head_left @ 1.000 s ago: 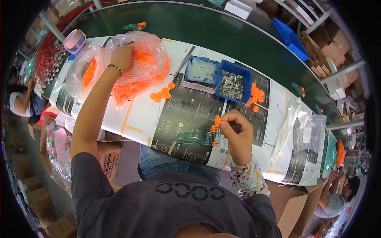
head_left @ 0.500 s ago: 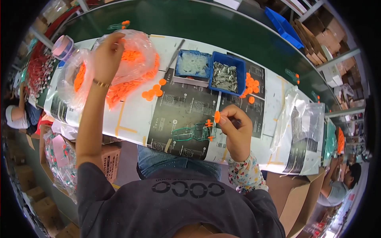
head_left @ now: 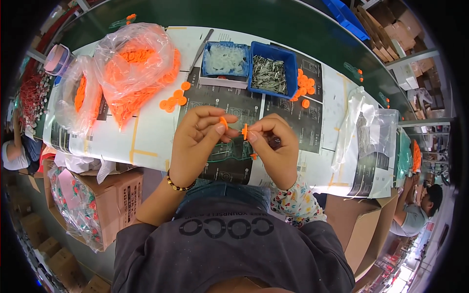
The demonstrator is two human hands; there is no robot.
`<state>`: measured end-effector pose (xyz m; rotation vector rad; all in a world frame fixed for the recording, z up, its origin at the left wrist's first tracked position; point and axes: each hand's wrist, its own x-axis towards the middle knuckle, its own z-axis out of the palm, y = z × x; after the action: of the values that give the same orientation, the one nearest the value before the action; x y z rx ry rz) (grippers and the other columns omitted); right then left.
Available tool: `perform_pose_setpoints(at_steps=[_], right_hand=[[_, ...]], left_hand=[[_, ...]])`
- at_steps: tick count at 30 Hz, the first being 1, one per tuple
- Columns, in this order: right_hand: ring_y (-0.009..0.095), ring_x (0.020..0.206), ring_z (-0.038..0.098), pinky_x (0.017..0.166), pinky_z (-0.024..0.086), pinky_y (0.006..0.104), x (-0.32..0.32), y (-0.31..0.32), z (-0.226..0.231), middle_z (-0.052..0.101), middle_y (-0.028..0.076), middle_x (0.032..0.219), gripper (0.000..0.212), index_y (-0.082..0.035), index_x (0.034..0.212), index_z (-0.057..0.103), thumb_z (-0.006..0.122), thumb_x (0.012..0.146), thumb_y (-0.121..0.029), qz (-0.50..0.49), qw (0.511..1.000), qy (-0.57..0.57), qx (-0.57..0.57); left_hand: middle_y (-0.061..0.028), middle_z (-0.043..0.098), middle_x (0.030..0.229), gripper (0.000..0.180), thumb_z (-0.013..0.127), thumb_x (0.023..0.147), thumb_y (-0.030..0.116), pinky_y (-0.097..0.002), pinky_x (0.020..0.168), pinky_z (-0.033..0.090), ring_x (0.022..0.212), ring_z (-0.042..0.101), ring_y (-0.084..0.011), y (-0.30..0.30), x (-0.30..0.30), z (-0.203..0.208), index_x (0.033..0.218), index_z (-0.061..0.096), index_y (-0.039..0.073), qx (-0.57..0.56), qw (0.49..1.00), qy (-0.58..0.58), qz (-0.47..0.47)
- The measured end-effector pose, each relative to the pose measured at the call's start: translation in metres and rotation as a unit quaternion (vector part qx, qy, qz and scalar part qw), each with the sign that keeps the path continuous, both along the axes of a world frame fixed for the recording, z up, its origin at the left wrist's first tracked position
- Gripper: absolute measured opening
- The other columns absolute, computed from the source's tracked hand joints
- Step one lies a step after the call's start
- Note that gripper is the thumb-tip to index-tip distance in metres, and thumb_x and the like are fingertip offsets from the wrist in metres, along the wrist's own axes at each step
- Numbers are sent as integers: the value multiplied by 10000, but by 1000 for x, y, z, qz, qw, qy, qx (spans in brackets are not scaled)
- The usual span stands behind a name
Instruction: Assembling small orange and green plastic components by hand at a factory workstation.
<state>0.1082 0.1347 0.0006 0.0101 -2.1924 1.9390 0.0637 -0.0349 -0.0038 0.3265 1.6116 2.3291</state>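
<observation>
My left hand [head_left: 193, 141] pinches a small orange disc [head_left: 223, 122] between thumb and fingers. Facing it, my right hand [head_left: 277, 146] grips a second orange disc, seen edge-on [head_left: 245, 131], from which a thin metal pin points toward the left hand. The two discs are close but apart. Below the hands, partly covered by them, a green see-through plastic frame [head_left: 225, 155] with an orange piece [head_left: 253, 156] at its end lies on the dark printed sheet.
Beyond the hands stand a blue bin [head_left: 296, 73] of metal pins and a blue tray [head_left: 205, 57] of clear plastic parts. Left are plastic bags of orange pieces [head_left: 139, 54]; loose orange discs [head_left: 173, 100] lie beside them. Clear bags [head_left: 378, 132] lie right. A person [head_left: 413, 215] sits far right.
My left hand has come back from the bag of orange pieces to the middle, now with an orange disc. My right hand has shifted left and up, its disc now facing the left hand.
</observation>
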Motion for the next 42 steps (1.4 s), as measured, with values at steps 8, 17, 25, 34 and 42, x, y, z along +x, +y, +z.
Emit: perform_pose_setpoints(at_steps=[8, 17, 25, 34, 42], right_hand=[[23, 600, 442, 514, 322, 172, -8, -18, 7, 567, 14, 822, 63, -8, 858, 632, 663, 807, 9, -26, 989, 102, 100], [22, 589, 433, 507, 324, 170, -7, -20, 6, 572, 21, 809, 88, -12, 857, 634, 674, 788, 26, -46, 984, 119, 127], [37, 589, 445, 498, 344, 180, -3, -17, 4, 570, 32, 821, 156, -25, 900, 625, 692, 772, 33, -26, 973, 144, 179], [52, 628, 511, 510, 380, 189, -18, 16, 24, 582, 44, 851, 241, -27, 965, 608, 726, 758, 13, 185, 941, 148, 242], [22, 607, 491, 520, 369, 176, -16, 29, 29, 579, 8, 815, 171, -9, 942, 611, 697, 794, -8, 203, 965, 30, 162]], left_hand=[[-121, 643, 1068, 175, 525, 958, 133, -263, 790, 473, 898, 585, -106, -1, 5, -7, 1084, 507, 14, 93, 995, -43, -15], [-120, 652, 1004, 135, 522, 959, 132, -257, 767, 469, 868, 595, -119, 3, 6, -6, 1009, 540, 8, 81, 996, -39, -2], [-105, 661, 968, 112, 561, 932, 91, -250, 755, 484, 851, 604, -117, 2, 5, -12, 998, 561, 1, 104, 993, -53, -4], [-60, 662, 932, 152, 650, 871, 82, -226, 723, 479, 823, 596, -91, -13, -9, -11, 992, 610, 0, 39, 987, -75, -136], [-39, 647, 901, 270, 745, 783, 82, -220, 728, 476, 795, 586, -82, -1, -1, -3, 1011, 625, -1, -77, 985, 137, -65]])
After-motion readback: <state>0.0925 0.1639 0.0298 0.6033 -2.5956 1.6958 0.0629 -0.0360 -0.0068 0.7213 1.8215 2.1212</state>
